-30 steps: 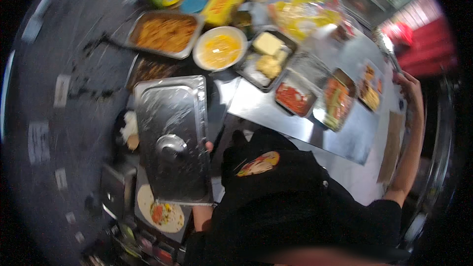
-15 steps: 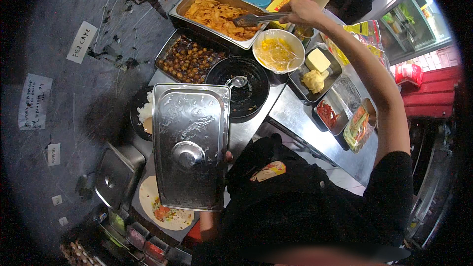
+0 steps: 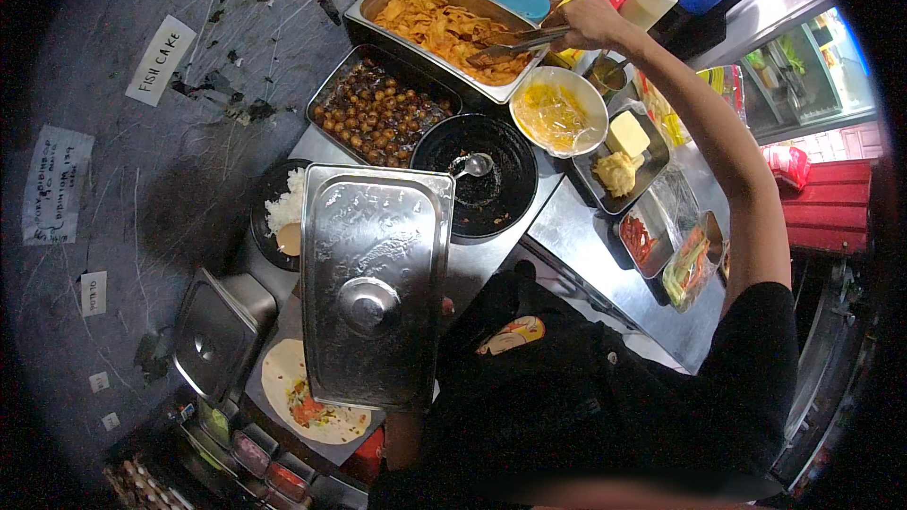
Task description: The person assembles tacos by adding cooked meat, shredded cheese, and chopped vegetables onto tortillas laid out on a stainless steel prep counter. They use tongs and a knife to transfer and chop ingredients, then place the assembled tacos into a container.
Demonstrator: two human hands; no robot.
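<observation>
R hand (image 3: 588, 23) grip on tongs (image 3: 515, 44), now deeper in chips tray (image 3: 373, 2); L unseen.

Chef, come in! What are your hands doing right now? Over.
Right hand grips tongs in the chips tray. Left hand hidden, holds up steel lid. Nothing blocking.

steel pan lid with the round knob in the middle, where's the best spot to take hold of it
Probably the round knob at the centre of the flat rectangular steel lid, pinched from straight above. It stands proud of the smooth sheet and sits at the balance point, so the lid should lift level. The left hand itself is hidden beneath the lid's near edge.
</observation>
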